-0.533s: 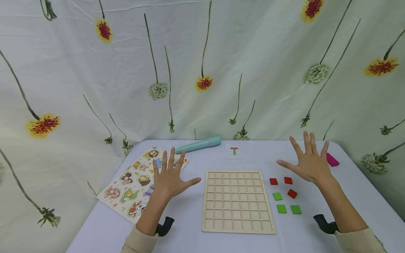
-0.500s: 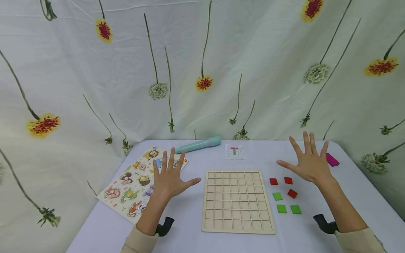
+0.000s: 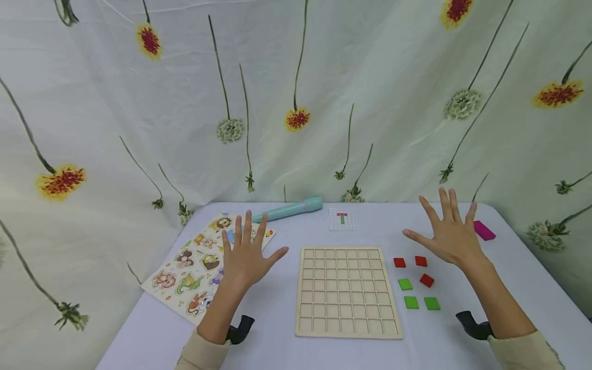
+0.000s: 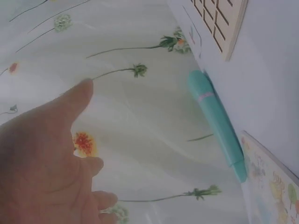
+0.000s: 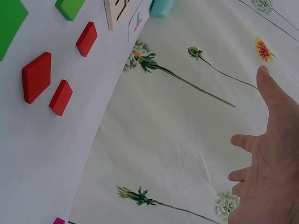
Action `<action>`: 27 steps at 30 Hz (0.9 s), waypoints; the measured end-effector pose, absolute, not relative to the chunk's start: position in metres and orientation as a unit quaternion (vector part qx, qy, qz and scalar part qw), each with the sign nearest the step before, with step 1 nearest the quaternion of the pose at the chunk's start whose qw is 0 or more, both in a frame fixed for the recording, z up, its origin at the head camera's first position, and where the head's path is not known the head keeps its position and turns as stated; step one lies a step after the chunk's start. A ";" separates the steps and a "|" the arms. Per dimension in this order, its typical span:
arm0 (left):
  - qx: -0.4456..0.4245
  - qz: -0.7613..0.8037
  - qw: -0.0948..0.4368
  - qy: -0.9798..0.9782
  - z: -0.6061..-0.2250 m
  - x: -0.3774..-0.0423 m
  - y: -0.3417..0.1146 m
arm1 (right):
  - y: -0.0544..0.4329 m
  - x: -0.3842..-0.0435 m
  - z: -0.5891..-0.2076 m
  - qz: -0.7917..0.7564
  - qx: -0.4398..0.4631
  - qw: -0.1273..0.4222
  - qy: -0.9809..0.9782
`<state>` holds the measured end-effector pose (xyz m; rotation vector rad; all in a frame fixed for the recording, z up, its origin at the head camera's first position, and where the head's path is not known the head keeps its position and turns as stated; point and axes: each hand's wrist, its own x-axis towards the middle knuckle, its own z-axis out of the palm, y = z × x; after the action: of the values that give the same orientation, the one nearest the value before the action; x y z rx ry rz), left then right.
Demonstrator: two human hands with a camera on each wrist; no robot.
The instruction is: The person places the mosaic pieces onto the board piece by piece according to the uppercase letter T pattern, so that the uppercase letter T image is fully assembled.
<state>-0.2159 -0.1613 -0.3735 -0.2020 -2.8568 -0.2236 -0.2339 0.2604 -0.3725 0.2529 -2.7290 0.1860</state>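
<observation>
My left hand is held with fingers spread over the right side of a puzzle board with cartoon animals, and nothing is in it. To the right, the other hand also has spread fingers and holds nothing; it is raised beside three red square tiles and three green square tiles. Between the hands lies a wooden grid board, its cells bare. Both wrist views show the left palm and right palm from the side, away from any object.
A teal marker-shaped object lies at the back of the table, behind the animal board. Beside it is a small printed grid card with a red and green T. A magenta piece sits behind my right hand. A flowered cloth hangs behind.
The head view has tilted slightly, so the scene sits a little higher. Both hands have shifted slightly up and left in view, fingers still spread. The tiles and boards stay put.
</observation>
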 end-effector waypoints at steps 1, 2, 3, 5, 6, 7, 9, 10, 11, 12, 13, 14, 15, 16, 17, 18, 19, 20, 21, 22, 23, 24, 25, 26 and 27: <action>-0.071 -0.084 0.143 -0.984 -0.373 -0.216 -0.161 | 0.259 -0.233 -0.372 0.073 0.094 0.204 -0.972; -0.072 -0.091 0.152 -0.981 -0.374 -0.215 -0.160 | 0.258 -0.233 -0.371 0.085 0.098 0.216 -0.968; -0.072 -0.102 0.161 -0.979 -0.374 -0.215 -0.159 | 0.257 -0.231 -0.370 0.101 0.102 0.232 -0.962; -0.072 -0.129 0.182 -0.972 -0.376 -0.213 -0.156 | 0.254 -0.228 -0.369 0.147 0.109 0.267 -0.946; -0.070 -0.143 0.192 -0.968 -0.377 -0.213 -0.155 | 0.253 -0.226 -0.369 0.174 0.111 0.287 -0.935; -0.069 -0.159 0.203 -0.964 -0.378 -0.212 -0.154 | 0.251 -0.224 -0.370 0.199 0.114 0.307 -0.924; -0.072 -0.195 0.229 -0.951 -0.382 -0.211 -0.153 | 0.249 -0.220 -0.371 0.238 0.111 0.344 -0.901; -0.075 -0.212 0.244 -0.943 -0.384 -0.211 -0.152 | 0.248 -0.218 -0.372 0.253 0.107 0.360 -0.891; -0.080 -0.227 0.259 -0.935 -0.387 -0.211 -0.152 | 0.248 -0.217 -0.374 0.265 0.103 0.375 -0.883; -0.085 -0.244 0.274 -0.926 -0.390 -0.211 -0.152 | 0.249 -0.217 -0.376 0.273 0.100 0.389 -0.874; -0.091 -0.259 0.287 -0.918 -0.394 -0.210 -0.152 | 0.250 -0.217 -0.379 0.282 0.098 0.400 -0.867; -0.096 -0.275 0.297 -0.909 -0.397 -0.210 -0.152 | 0.252 -0.218 -0.384 0.298 0.099 0.408 -0.857; -0.101 -0.292 0.305 -0.901 -0.401 -0.210 -0.151 | 0.255 -0.221 -0.390 0.309 0.099 0.416 -0.850; -0.103 -0.304 0.309 -0.895 -0.406 -0.209 -0.151 | 0.261 -0.226 -0.402 0.328 0.100 0.422 -0.839; -0.105 -0.316 0.308 -0.891 -0.410 -0.208 -0.151 | 0.267 -0.231 -0.412 0.346 0.103 0.419 -0.833; -0.106 -0.326 0.302 -0.890 -0.415 -0.207 -0.150 | 0.274 -0.237 -0.426 0.353 0.100 0.420 -0.830; -0.107 -0.337 0.292 -0.889 -0.420 -0.206 -0.149 | 0.283 -0.245 -0.442 0.354 0.093 0.420 -0.830; -0.108 -0.348 0.280 -0.888 -0.425 -0.205 -0.148 | 0.292 -0.253 -0.459 0.354 0.088 0.419 -0.831; -0.109 -0.356 0.265 -0.889 -0.430 -0.204 -0.146 | 0.301 -0.260 -0.475 0.352 0.080 0.417 -0.834; -0.109 -0.364 0.248 -0.891 -0.435 -0.203 -0.145 | 0.309 -0.266 -0.489 0.352 0.074 0.410 -0.838; -0.111 -0.376 0.229 -0.891 -0.440 -0.203 -0.144 | 0.314 -0.269 -0.498 0.344 0.068 0.402 -0.846; -0.112 -0.388 0.211 -0.890 -0.445 -0.203 -0.143 | 0.319 -0.273 -0.508 0.333 0.063 0.399 -0.852; -0.112 -0.400 0.192 -0.889 -0.450 -0.203 -0.142 | 0.322 -0.273 -0.513 0.332 0.065 0.392 -0.856; -0.112 -0.409 0.176 -0.888 -0.455 -0.204 -0.142 | 0.322 -0.271 -0.514 0.336 0.064 0.382 -0.859; -0.110 -0.417 0.159 -0.888 -0.460 -0.204 -0.141 | 0.322 -0.268 -0.513 0.340 0.066 0.370 -0.862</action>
<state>-0.2044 -0.1414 -0.4597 -0.3141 -2.5381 -1.1915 -0.2684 0.3216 -0.5129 0.1684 -2.2110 0.8721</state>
